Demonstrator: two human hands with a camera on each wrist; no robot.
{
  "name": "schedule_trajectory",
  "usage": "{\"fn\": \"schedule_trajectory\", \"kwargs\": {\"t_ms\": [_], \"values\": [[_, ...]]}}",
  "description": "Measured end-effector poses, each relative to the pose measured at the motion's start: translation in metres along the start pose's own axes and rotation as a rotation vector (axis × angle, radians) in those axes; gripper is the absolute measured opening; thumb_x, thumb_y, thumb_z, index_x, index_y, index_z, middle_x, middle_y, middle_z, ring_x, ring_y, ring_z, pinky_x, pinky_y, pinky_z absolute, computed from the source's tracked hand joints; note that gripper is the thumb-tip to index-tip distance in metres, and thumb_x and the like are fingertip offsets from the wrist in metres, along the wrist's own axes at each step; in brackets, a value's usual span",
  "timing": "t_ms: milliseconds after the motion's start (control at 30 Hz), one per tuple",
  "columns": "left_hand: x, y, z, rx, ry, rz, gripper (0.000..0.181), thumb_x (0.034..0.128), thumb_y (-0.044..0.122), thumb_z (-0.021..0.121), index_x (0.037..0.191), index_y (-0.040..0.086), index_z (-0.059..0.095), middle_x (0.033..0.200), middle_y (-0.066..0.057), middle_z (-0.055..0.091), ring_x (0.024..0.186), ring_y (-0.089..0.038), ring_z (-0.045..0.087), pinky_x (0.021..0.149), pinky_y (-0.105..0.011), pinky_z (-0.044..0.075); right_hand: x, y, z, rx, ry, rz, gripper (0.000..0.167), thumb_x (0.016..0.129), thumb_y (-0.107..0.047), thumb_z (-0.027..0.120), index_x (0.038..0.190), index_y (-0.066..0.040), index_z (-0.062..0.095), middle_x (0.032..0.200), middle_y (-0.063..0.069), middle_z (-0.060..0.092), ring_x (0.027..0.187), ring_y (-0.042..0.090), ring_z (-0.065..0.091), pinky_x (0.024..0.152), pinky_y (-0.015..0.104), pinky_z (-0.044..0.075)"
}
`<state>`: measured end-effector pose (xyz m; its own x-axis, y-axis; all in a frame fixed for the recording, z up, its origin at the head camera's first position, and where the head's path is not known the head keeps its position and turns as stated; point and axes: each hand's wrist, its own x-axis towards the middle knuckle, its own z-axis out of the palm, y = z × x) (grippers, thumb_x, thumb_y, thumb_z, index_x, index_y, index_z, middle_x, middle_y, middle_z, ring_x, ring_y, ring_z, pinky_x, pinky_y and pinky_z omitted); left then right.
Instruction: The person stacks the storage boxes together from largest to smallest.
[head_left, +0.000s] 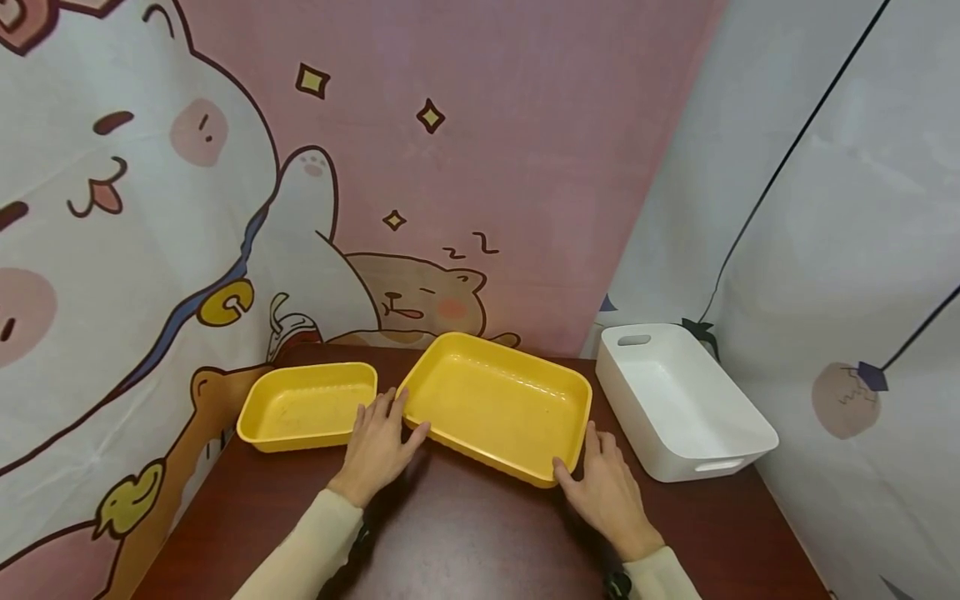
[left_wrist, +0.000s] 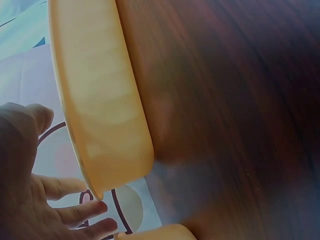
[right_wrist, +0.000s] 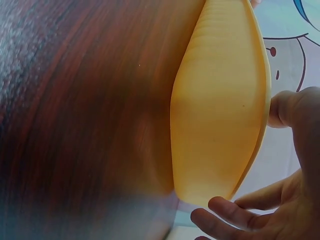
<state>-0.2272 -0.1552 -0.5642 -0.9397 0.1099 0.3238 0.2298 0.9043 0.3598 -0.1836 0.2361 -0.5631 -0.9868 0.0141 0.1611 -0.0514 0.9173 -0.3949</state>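
A large yellow tray (head_left: pixel 495 404) lies at an angle on the dark wooden table, with nothing inside it. At its left corner is my left hand (head_left: pixel 377 446), the fingertips by the rim and the thumb apart from the near side. My right hand (head_left: pixel 609 493) is at the right end, where the thumb meets the rim and the fairly straight fingers lie along the outer wall. In the left wrist view the tray's side wall (left_wrist: pixel 102 100) stands close to the spread fingers. The right wrist view shows the end wall (right_wrist: pixel 220 110) beside the right thumb.
A smaller yellow tray (head_left: pixel 315 407) stands to the left, close to my left fingers. On the right is a white bin (head_left: pixel 675 454) with handle slots. A printed cloth (head_left: pixel 525 167) hangs behind the table (head_left: pixel 450 542).
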Motion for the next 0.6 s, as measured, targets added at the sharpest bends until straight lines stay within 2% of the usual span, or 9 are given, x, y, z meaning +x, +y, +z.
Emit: {"fn": "schedule_trajectory", "kwargs": {"t_ms": [300, 600], "values": [[0.007, 0.002, 0.004, -0.009, -0.016, -0.019, 0.084, 0.1122, 0.051, 0.075, 0.167, -0.009, 0.055, 0.170, -0.036, 0.057, 0.151, -0.057, 0.063, 0.134, -0.080, 0.039, 0.002, 0.001, 0.002, 0.001, -0.028, 0.017, 0.098, 0.106, -0.050, 0.077, 0.173, 0.012, 0.043, 0.151, 0.035, 0.060, 0.125, 0.051, 0.072, 0.100, 0.069, 0.066], [0.012, 0.002, 0.007, -0.012, -0.044, -0.039, 0.086, 0.1127, 0.051, 0.074, 0.167, -0.012, 0.054, 0.174, -0.036, 0.052, 0.158, -0.055, 0.059, 0.137, -0.077, 0.037, 0.004, 0.002, 0.000, 0.011, -0.043, 0.020, 0.095, 0.106, -0.048, 0.076, 0.173, 0.011, 0.044, 0.151, 0.034, 0.061, 0.121, 0.048, 0.073, 0.098, 0.066, 0.067]]}}
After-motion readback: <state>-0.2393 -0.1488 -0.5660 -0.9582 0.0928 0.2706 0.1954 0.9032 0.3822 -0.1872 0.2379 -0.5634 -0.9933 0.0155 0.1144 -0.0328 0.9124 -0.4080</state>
